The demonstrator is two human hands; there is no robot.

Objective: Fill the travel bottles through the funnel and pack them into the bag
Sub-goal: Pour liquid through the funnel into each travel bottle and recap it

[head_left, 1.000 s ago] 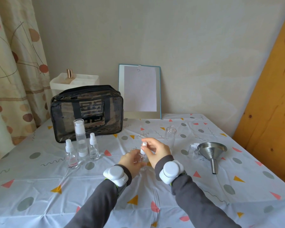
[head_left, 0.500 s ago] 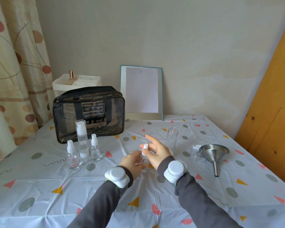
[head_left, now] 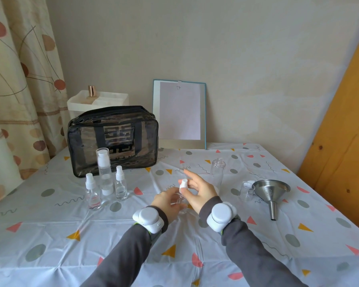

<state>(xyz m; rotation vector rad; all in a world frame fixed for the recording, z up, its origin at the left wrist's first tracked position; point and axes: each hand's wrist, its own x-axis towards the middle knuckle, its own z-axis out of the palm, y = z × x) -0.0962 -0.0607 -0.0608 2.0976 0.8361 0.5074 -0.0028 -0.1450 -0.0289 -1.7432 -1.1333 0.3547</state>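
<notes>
Patterned desk [head_left: 50, 235]: left grip [head_left: 167, 200] curls round a small clear bottle [head_left: 181, 200]; right grip [head_left: 202, 192] pinches its white spray top [head_left: 183, 182], funnel [head_left: 270, 189] lying to its right.

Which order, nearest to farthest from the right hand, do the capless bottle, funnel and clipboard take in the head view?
From the right hand, which pinches the spray bottle the left hand holds:
1. Capless bottle, just behind it, slightly right.
2. Funnel, farther right, lying on its side.
3. Clipboard, leaning on the back wall.
</notes>
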